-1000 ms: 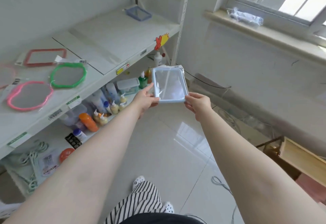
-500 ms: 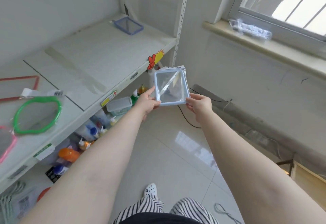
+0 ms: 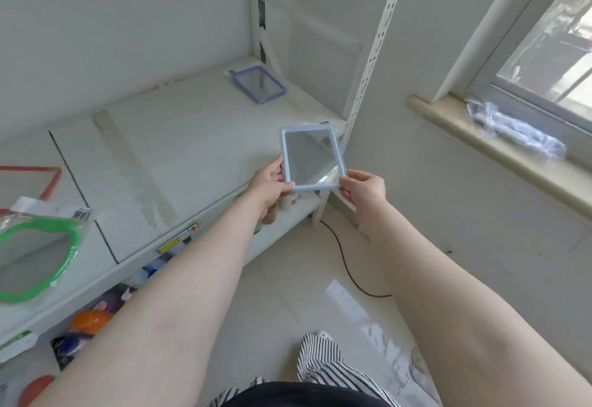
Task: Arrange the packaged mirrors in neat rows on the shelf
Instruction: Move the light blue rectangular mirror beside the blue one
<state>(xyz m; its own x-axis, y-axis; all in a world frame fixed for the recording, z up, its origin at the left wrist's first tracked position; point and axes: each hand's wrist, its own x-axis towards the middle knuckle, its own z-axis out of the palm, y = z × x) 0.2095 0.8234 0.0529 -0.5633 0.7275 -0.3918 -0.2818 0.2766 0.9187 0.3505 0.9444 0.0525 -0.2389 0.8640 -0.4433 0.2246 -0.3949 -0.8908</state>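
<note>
bright, soft daylight from the window [image 3: 544, 54] at 2 o'clock; panes blown out pale. white shelf [image 3: 179, 150] and wall evenly lit, shadows faint. glare patch on the floor tiles [image 3: 339, 294] at 5 o'clock. light blue mirror [image 3: 312, 157] reflects a grey sheen. wide-angle bending of the upright post [image 3: 371, 54]; forearms at 6 o'clock loom large, slightly soft.

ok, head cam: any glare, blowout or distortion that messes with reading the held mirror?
Head view: window top right is blown out; the light-blue mirror held by both hands shows a bright streak on its wrapper near the lower right corner; wide-angle bends the shelf upright; the green mirror at the left edge looks soft.
</note>
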